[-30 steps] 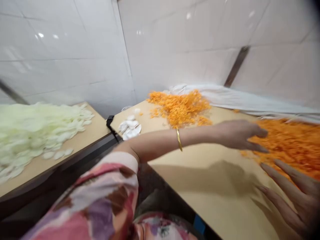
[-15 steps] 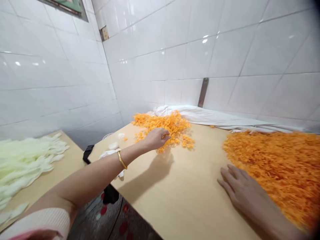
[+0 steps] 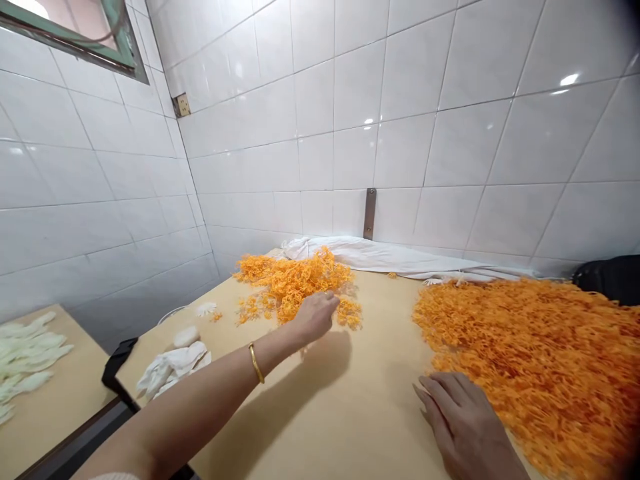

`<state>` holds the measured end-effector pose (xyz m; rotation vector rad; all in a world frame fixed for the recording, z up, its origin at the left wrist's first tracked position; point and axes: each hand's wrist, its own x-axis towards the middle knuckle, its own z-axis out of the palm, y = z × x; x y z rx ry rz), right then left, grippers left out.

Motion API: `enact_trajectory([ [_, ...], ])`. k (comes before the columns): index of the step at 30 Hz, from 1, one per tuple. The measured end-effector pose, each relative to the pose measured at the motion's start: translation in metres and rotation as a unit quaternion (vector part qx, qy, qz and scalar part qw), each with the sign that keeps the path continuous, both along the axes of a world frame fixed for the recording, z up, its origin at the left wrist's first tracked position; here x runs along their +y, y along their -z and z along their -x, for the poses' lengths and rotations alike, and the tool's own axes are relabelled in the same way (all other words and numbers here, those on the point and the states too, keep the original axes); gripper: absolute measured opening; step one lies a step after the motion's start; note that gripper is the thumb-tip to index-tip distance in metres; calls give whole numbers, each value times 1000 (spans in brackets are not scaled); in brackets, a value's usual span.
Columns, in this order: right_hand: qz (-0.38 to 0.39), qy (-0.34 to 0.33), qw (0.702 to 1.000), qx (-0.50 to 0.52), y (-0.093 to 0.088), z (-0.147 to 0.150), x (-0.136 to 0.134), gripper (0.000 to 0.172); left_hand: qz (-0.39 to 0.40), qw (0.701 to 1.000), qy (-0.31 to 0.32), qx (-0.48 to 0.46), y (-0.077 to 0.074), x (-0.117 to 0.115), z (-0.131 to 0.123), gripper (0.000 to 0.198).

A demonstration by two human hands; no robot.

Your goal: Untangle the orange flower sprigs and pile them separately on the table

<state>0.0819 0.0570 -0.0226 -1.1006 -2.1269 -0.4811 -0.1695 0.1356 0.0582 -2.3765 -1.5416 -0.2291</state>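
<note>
The left hand [image 3: 317, 315], fingers bunched, contents unclear, is apparently handling curly orange shreds [image 3: 290, 275] just beyond, any release calling for parted fingers, while the right hand [image 3: 464, 419] is lying open.

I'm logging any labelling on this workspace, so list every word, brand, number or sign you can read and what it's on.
None: no readable text appears in this view.
Neither the left orange pile nor the right orange pile shows a label.
Any marking on the wall socket is too small to read.
</note>
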Motion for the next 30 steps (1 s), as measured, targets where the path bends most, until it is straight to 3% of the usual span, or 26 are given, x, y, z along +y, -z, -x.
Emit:
enact_trajectory([
  [5, 26, -11, 999, 22, -1, 3, -2, 20, 36, 992, 118, -1, 7, -42, -20, 28],
  [9, 50, -18, 998, 30, 1, 2, -2, 19, 9, 964, 192, -183, -4, -50, -21, 29],
  [11, 62, -19, 997, 36, 2, 3, -3, 19, -6, 938, 161, -307, -17, -34, -8, 32],
  [14, 67, -31, 997, 37, -4, 10, -6, 18, -51, 912, 36, -406, -38, 9, 32, 31],
  [16, 50, -55, 997, 28, -14, 22, -9, 17, -89, 914, -80, -387, -47, 37, 68, 26],
  [19, -4, -114, 993, 7, -37, 50, -10, 22, -104, 910, -159, -368, -50, 61, 122, 22],
  [22, -45, -153, 987, -25, -56, 85, -4, 37, -106, 900, -223, -358, -42, 69, 155, 17],
  [24, -44, -156, 986, -41, -61, 106, 5, 41, -107, 899, -238, -352, -34, 71, 156, 20],
  [26, -31, -142, 988, -44, -58, 122, 14, 40, -109, 906, -219, -346, -30, 74, 142, 26],
  [30, -16, -137, 989, -47, -50, 134, 21, 39, -97, 941, -109, -304, -31, 81, 95, 34],
])
